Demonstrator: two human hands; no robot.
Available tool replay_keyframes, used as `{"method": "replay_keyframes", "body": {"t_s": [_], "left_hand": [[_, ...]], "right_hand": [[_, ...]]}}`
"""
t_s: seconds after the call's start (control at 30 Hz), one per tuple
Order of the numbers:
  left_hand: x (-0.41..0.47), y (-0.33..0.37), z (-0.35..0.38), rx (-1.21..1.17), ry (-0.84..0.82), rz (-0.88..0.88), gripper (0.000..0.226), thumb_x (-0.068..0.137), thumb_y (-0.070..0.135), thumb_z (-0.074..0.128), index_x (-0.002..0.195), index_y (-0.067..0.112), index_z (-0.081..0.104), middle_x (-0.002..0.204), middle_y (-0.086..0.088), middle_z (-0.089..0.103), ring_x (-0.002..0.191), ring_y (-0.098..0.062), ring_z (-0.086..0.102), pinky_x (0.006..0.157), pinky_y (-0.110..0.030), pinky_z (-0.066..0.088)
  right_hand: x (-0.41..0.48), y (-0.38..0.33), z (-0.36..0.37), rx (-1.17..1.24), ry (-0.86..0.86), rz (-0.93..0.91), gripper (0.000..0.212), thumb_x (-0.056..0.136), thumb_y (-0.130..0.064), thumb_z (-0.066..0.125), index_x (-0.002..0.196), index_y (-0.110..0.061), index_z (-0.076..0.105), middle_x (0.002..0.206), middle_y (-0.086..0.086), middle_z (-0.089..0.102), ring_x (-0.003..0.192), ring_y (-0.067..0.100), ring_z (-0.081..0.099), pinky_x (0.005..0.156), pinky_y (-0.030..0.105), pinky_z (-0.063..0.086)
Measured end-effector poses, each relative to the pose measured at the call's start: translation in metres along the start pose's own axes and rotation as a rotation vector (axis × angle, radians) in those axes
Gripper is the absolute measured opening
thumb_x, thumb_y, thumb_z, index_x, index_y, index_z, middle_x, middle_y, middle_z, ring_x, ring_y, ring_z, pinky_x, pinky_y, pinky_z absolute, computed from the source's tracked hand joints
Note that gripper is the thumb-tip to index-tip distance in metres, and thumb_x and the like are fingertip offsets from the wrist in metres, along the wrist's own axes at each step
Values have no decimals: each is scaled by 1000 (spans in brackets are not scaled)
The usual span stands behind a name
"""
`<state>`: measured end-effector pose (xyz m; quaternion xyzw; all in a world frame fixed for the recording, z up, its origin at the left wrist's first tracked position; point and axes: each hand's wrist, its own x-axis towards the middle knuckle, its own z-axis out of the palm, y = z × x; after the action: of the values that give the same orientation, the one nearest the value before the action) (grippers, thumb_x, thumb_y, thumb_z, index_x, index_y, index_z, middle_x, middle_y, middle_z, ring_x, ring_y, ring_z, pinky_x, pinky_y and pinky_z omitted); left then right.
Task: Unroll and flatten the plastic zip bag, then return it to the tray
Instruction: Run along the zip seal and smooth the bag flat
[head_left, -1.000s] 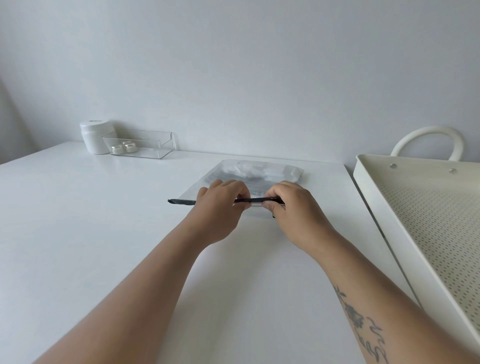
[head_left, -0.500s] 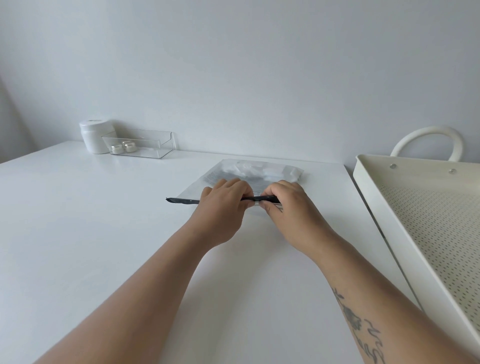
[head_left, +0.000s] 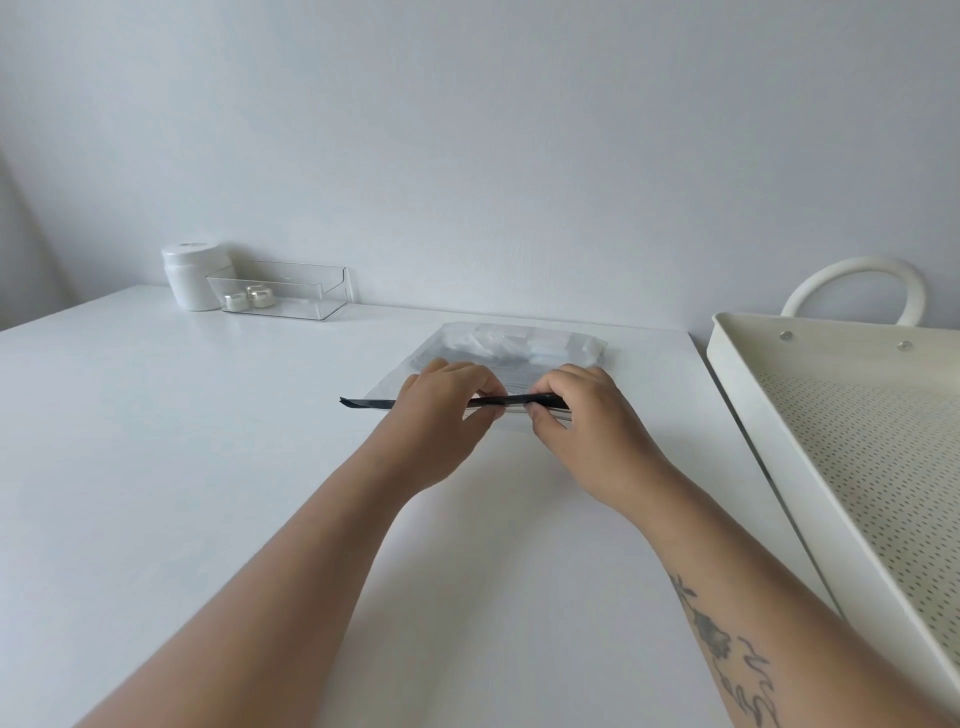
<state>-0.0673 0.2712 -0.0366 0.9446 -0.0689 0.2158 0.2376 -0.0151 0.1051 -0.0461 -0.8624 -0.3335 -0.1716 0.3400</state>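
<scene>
White laminate, smooth and matt, formed the table, and on it the plastic zip bag lay unrolled near the far edge, well apart from nothing but the wall behind. To the right, just beside the table, the cream tray stood empty in its visible part, its floor perforated in a regular dot pattern, its walls rigid, and a looped handle riveted at the far rim. The bag itself was thin, clear and slack, with pale crumpled contents showing through at its far end and a dark stiff zip strip along its near edge. That strip was pinched by both hands: the left hand had fingers curled closed over it, and the right hand likewise, thumb beneath, with the strip's left end left projecting free.

It was judged that the film could be creased or the seal pulled open if the two pinches were drawn apart too hard. Bulging contents could keep the bag from lying flat. In the lift to the tray, the limp far end could sag, fold under, or catch on the tray's raised rim. A white jar and a clear acrylic box stood far off, at the back left.
</scene>
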Motion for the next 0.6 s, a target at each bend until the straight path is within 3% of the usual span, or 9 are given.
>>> {"method": "replay_keyframes", "body": {"t_s": [0.37, 0.53, 0.6], "left_hand": [[2, 4, 4, -118, 35, -84, 8, 90, 17, 62, 89, 20, 70, 86, 6, 66, 85, -12, 57, 74, -26, 45], [1, 1, 1, -138, 42, -94, 6, 86, 17, 66, 88, 20, 71, 81, 11, 68, 76, -2, 59, 64, -11, 42], [0, 0, 1, -144, 49, -107, 7, 85, 15, 66, 86, 19, 71, 81, 10, 69, 74, -2, 60, 63, -13, 43]], "right_hand": [[1, -6, 0, -275, 69, -34, 6, 88, -27, 57, 89, -26, 63, 89, -11, 59, 96, 17, 44, 84, 32, 25], [0, -3, 0, -248, 57, -1, 7, 89, -25, 57, 86, -24, 63, 88, -11, 61, 95, 16, 45, 87, 34, 27], [1, -1, -1, -232, 61, 10, 6, 88, -24, 57, 87, -24, 63, 89, -12, 61, 96, 15, 45, 88, 34, 27]]}}
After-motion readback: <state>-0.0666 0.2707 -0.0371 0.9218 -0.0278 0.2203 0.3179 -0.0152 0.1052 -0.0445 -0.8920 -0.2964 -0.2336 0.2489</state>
